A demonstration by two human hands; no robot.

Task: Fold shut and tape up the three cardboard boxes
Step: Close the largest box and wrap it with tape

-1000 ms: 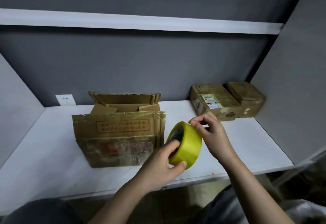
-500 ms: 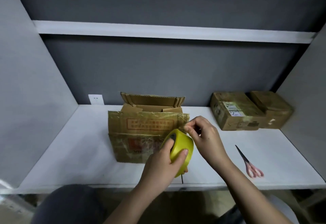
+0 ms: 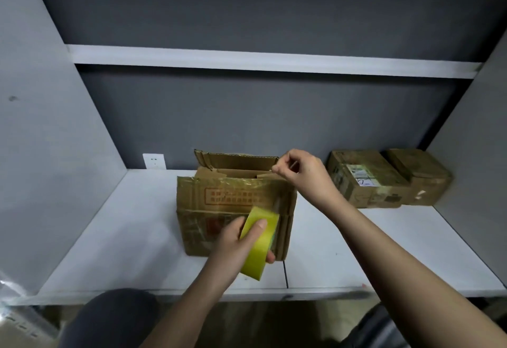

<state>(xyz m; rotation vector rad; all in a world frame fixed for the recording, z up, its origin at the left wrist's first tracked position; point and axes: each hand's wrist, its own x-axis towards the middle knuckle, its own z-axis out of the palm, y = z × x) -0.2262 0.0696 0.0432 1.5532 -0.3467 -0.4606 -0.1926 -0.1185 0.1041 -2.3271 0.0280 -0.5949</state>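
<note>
Hands have parted since a moment ago: the left hand [image 3: 236, 240] grips the yellow tape roll [image 3: 258, 240] low against the front of the open box [image 3: 233, 210], while the right hand [image 3: 299, 172], which had been picking at the roll, has lifted to the box's far right corner with fingers pinched together. A faint clear strip seems to run from roll to fingertips, so I judge the tape end was found and drawn out, ready to lay over the flaps, though the strip itself is hard to make out. Those flaps are still up, so closing comes first. The open box sits mid-table [image 3: 356, 251], near the front edge. Two closed boxes [image 3: 384, 180] sit at the back right corner; their top seams cannot be read. The scissors seen earlier are now hidden.
</note>
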